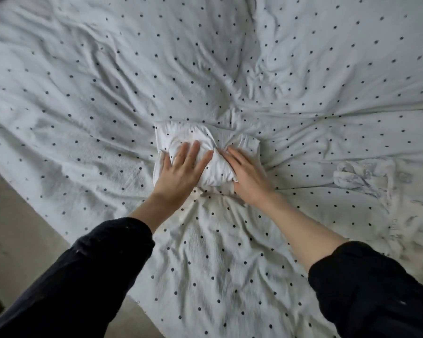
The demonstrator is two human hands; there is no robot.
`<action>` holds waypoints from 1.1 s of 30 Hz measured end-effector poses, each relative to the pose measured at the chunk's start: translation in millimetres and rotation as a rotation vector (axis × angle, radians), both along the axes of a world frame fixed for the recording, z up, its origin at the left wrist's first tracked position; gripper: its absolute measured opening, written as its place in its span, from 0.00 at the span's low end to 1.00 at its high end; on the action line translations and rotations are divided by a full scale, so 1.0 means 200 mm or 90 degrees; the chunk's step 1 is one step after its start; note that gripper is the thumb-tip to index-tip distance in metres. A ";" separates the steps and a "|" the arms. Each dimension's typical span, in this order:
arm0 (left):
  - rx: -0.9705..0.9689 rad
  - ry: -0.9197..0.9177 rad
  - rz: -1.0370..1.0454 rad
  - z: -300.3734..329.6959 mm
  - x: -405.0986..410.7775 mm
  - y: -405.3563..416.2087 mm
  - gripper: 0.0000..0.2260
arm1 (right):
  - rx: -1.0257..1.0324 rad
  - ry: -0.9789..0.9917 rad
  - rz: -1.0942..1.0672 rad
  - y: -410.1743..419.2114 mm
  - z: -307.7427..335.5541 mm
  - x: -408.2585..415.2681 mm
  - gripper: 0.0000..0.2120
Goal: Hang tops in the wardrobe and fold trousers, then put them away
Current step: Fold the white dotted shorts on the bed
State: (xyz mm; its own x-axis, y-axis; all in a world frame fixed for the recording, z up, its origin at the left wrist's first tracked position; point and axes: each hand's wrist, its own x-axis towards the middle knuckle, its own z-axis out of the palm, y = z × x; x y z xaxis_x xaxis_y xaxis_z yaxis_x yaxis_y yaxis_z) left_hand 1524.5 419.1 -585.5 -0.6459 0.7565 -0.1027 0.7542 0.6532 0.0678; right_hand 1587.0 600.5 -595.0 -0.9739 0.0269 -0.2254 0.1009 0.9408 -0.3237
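Folded white garment (206, 152) mid-bed, pressed flat under left hand (181, 170), fingers straight. Right hand (246, 173) flat along its right side, thumb tucked under, fingertips hidden in a crease. Wide spotted bedspread (205, 57) all round; bed edge and floor (12, 215) lower left. Crumpled patterned cloth (366, 176) near right, cut off, kind unclear.

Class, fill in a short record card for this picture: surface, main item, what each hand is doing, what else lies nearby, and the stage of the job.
Surface: bed cover, white with dark dots, rumpled
Main item: white garment, folded into a small bundle on the cover
Left hand: flat on the bundle, fingers straight, pressing
Right hand: on the bundle's right side, fingers extended, thumb hidden
Nearby: crumpled white patterned cloth to the right, untouched
Floor: pale, visible at lower left
Stage: folded, not yet put away
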 end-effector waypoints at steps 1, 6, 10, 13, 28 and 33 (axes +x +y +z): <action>0.031 0.040 -0.004 0.07 0.00 -0.02 0.34 | -0.003 0.019 0.000 -0.02 0.07 0.00 0.35; 0.092 0.220 0.028 0.68 -0.16 -0.23 0.33 | -0.003 0.129 0.032 -0.22 0.73 -0.21 0.30; 0.094 0.247 0.110 1.18 -0.35 -0.54 0.35 | 0.017 0.219 0.096 -0.51 1.27 -0.47 0.30; 0.082 0.255 0.156 1.41 -0.46 -0.79 0.36 | 0.010 0.259 0.136 -0.74 1.56 -0.63 0.29; 0.005 0.524 0.216 2.29 -1.51 -2.39 0.30 | -0.005 0.414 0.226 -2.32 2.28 -1.84 0.34; -0.003 0.536 0.192 2.35 -1.96 -2.62 0.27 | -0.006 0.431 0.210 -2.56 2.31 -2.30 0.33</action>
